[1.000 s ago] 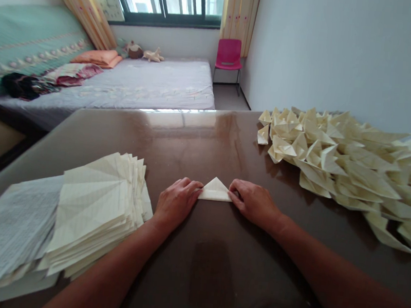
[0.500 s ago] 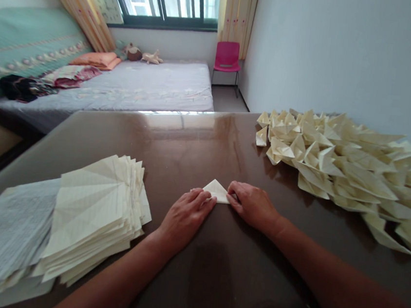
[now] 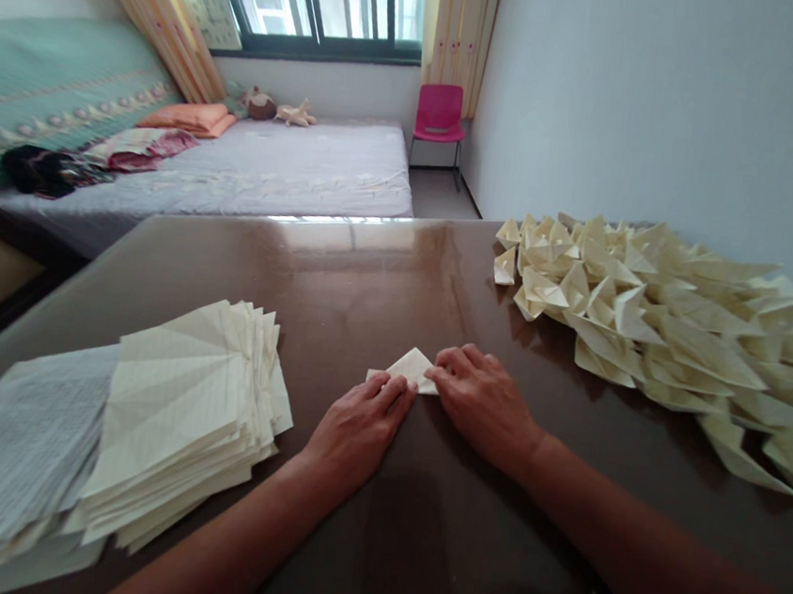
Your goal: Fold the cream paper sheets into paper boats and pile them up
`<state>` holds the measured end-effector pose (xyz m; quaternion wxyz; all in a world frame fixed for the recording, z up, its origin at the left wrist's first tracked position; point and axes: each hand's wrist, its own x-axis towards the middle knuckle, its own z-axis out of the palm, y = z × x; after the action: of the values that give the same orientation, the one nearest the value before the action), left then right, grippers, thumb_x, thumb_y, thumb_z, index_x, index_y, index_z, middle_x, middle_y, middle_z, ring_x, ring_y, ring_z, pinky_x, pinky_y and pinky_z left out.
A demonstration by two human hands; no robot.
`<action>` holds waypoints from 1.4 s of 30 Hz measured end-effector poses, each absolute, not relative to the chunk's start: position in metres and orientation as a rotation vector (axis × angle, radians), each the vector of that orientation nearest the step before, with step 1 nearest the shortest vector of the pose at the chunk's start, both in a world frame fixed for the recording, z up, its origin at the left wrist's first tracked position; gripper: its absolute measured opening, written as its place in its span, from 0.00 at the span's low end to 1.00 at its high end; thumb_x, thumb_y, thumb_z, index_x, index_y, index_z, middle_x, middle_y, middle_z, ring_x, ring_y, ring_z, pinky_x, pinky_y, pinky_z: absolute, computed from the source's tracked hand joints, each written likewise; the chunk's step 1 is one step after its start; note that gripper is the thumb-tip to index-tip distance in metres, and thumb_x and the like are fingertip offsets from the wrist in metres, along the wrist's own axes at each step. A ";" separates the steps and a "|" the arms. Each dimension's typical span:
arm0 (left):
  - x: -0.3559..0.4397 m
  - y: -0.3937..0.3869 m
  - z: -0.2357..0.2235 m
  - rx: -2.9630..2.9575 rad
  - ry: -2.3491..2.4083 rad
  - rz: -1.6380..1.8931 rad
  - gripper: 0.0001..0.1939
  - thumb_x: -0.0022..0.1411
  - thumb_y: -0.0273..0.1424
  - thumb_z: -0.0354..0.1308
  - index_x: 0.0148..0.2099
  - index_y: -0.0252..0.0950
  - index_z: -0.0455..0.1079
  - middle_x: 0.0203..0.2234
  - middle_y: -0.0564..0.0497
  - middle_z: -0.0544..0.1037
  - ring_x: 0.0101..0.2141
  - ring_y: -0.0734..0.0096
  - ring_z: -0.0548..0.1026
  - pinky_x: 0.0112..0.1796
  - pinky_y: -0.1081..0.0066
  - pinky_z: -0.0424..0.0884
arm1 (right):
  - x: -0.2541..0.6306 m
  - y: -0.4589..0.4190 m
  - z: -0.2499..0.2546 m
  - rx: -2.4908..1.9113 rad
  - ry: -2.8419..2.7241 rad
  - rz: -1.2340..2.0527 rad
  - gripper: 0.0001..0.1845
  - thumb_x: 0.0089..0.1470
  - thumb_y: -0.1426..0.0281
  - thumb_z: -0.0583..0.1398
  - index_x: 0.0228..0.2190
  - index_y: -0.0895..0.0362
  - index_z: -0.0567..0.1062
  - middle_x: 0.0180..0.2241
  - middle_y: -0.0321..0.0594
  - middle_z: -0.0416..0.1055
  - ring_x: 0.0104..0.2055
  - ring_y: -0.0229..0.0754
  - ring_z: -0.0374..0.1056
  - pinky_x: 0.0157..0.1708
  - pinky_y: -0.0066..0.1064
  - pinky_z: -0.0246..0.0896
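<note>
A small cream sheet of paper (image 3: 412,365), folded to a point at its far side, lies on the brown tabletop (image 3: 339,300) in front of me. My left hand (image 3: 366,419) is closed at its near left edge, fingertips pressed together on the paper. A flat corner of the paper sticks out to the left beyond those fingers. At the right edge my right hand (image 3: 482,391) is closed, with curled fingers and the thumb gripping the paper. My fingers cover both lower sides of the folded sheet.
To the left lies a stack of creased cream sheets (image 3: 179,406), overlapping a stack of printed white sheets (image 3: 19,446). A large heap of folded paper boats (image 3: 678,317) fills the right side by the wall. Beyond the table are a bed (image 3: 326,157) and a pink chair (image 3: 440,113).
My left fingers have drawn slightly back and down, baring the paper's left corner. The right hand has shifted a little left, further over the paper.
</note>
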<state>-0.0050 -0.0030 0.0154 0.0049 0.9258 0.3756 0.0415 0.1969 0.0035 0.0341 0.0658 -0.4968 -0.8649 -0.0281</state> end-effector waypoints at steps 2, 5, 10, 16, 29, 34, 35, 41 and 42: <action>-0.005 -0.003 0.015 2.892 1.178 0.140 0.19 0.67 0.27 0.48 0.60 0.35 0.61 0.50 0.45 0.70 0.52 0.60 0.64 0.53 0.62 0.68 | 0.193 -0.003 0.038 -1.418 -2.710 -0.084 0.09 0.61 0.71 0.54 0.40 0.54 0.73 0.41 0.42 0.71 0.44 0.46 0.62 0.39 0.36 0.51; -0.006 -0.003 0.015 2.892 1.170 0.155 0.19 0.67 0.27 0.49 0.59 0.34 0.61 0.50 0.45 0.69 0.52 0.61 0.64 0.53 0.62 0.67 | 0.190 -0.011 0.044 -1.413 -2.804 -0.097 0.12 0.61 0.72 0.54 0.45 0.56 0.72 0.41 0.45 0.71 0.43 0.47 0.63 0.37 0.37 0.51; -0.007 -0.003 0.018 2.913 1.182 0.133 0.19 0.67 0.28 0.49 0.59 0.34 0.62 0.48 0.46 0.70 0.51 0.61 0.65 0.52 0.63 0.68 | 0.189 -0.018 0.052 -1.494 -2.857 -0.155 0.12 0.59 0.75 0.55 0.44 0.60 0.73 0.39 0.47 0.71 0.41 0.49 0.64 0.36 0.40 0.52; -0.014 -0.006 0.019 2.959 1.308 0.090 0.19 0.65 0.26 0.52 0.58 0.33 0.64 0.47 0.46 0.72 0.49 0.60 0.67 0.46 0.63 0.71 | 0.191 -0.022 0.053 -1.587 -2.850 -0.160 0.11 0.56 0.78 0.54 0.39 0.62 0.75 0.36 0.48 0.71 0.38 0.49 0.65 0.34 0.42 0.52; -0.019 -0.008 0.025 3.059 1.586 0.035 0.15 0.61 0.22 0.55 0.50 0.33 0.71 0.35 0.47 0.73 0.38 0.60 0.71 0.38 0.63 0.68 | 0.196 -0.020 0.061 -1.746 -2.828 -0.009 0.09 0.56 0.78 0.55 0.32 0.59 0.76 0.34 0.47 0.72 0.37 0.48 0.66 0.31 0.37 0.52; -0.022 -0.003 0.022 3.049 1.607 0.119 0.08 0.61 0.24 0.55 0.42 0.37 0.72 0.33 0.49 0.72 0.37 0.62 0.70 0.36 0.65 0.66 | 0.201 -0.001 0.056 -1.762 -2.608 -0.055 0.11 0.62 0.64 0.53 0.38 0.56 0.73 0.39 0.44 0.71 0.42 0.48 0.65 0.33 0.35 0.54; -0.023 -0.002 0.022 3.041 1.616 0.130 0.06 0.62 0.25 0.54 0.39 0.37 0.71 0.32 0.50 0.72 0.36 0.63 0.70 0.35 0.65 0.66 | 0.202 0.002 0.051 -1.737 -2.583 -0.035 0.13 0.61 0.61 0.53 0.39 0.55 0.73 0.41 0.44 0.71 0.43 0.48 0.65 0.34 0.34 0.54; -0.025 -0.001 0.023 3.033 1.626 0.184 0.07 0.62 0.25 0.52 0.33 0.39 0.69 0.30 0.50 0.71 0.35 0.64 0.69 0.32 0.66 0.65 | 0.211 0.016 0.021 -1.610 -2.377 0.356 0.10 0.56 0.61 0.60 0.36 0.55 0.71 0.39 0.39 0.70 0.42 0.42 0.65 0.35 0.29 0.56; -0.025 -0.002 0.023 3.032 1.630 0.192 0.07 0.62 0.25 0.52 0.33 0.39 0.69 0.29 0.50 0.71 0.34 0.64 0.69 0.32 0.66 0.65 | 0.212 0.017 0.018 -1.599 -2.325 0.433 0.09 0.55 0.63 0.61 0.35 0.55 0.71 0.37 0.38 0.70 0.40 0.40 0.65 0.34 0.28 0.56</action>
<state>-0.0251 -0.0019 0.0234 -0.1522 0.8692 0.4673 0.0552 0.2118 0.0175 0.0182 0.1430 -0.5543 -0.8061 0.1502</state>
